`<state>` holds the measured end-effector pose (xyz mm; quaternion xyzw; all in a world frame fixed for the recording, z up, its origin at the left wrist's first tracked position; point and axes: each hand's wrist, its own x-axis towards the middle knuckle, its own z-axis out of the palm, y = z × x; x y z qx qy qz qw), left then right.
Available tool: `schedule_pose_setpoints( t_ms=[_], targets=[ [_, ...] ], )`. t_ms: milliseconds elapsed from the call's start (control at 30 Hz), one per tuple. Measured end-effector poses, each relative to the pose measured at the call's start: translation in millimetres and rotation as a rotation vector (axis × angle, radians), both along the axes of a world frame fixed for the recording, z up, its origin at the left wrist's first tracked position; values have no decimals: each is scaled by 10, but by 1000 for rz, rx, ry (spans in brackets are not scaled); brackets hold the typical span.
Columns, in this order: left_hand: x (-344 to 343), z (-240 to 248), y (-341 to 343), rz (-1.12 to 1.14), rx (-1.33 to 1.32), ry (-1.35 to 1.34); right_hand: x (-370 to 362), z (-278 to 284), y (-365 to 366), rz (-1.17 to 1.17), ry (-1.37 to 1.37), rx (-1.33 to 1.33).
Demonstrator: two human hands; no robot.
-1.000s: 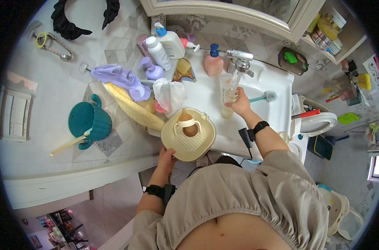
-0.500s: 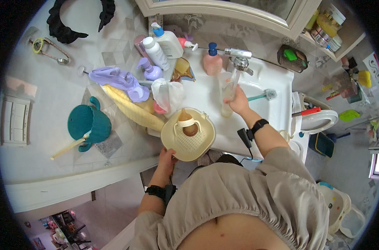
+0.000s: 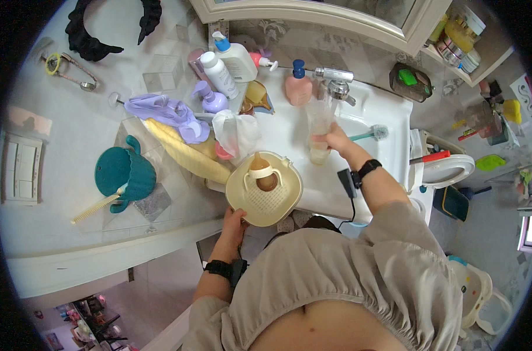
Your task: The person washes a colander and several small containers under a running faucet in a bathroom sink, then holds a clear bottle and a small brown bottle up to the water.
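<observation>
Across the sink [image 3: 392, 114], clamping left hand [image 3: 235, 219] on near-left rim of basin [image 3: 267, 215], ideally balancing bottle [image 3: 264, 175] inside; clasping clear container [image 3: 318, 126] firmly in right hand [image 3: 338, 139] near tap [image 3: 339, 89].

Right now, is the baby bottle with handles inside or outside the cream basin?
Inside: the baby bottle rests within the cream basin, whose rim surrounds it.

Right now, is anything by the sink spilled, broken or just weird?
I see nothing spilled or broken. The teal-handled brush looks a bit odd, though: it lies loose in the white sink, beside the person's right hand, not standing in a holder.
</observation>
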<state>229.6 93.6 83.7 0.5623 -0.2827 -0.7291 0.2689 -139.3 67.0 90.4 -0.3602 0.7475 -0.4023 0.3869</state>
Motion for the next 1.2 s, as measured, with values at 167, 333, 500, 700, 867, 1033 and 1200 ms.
schedule_pose_setpoints(
  t_ms=[167,333,500,700,867,1033,1200],
  targets=[
    [-29,35,20,-1,2,-6,-143,-92,-74,-64,-1051,-153],
    [14,-35,3,12,11,-12,-103,-112,21,24,-1438,-194],
    [-2,0,31,70,24,27,-59,-16,202,168,-1588,-325],
    [-5,-75,-4,34,40,-35,-184,-45,-113,-194,-1640,-458],
    [56,-186,-7,16,34,-21,40,190,-191,-247,-1799,-418],
    [5,-87,14,40,33,-32,-188,-57,37,165,-1595,-371],
    [1,-72,28,40,20,-5,-168,49,-108,-13,-1526,-401]
  ],
)
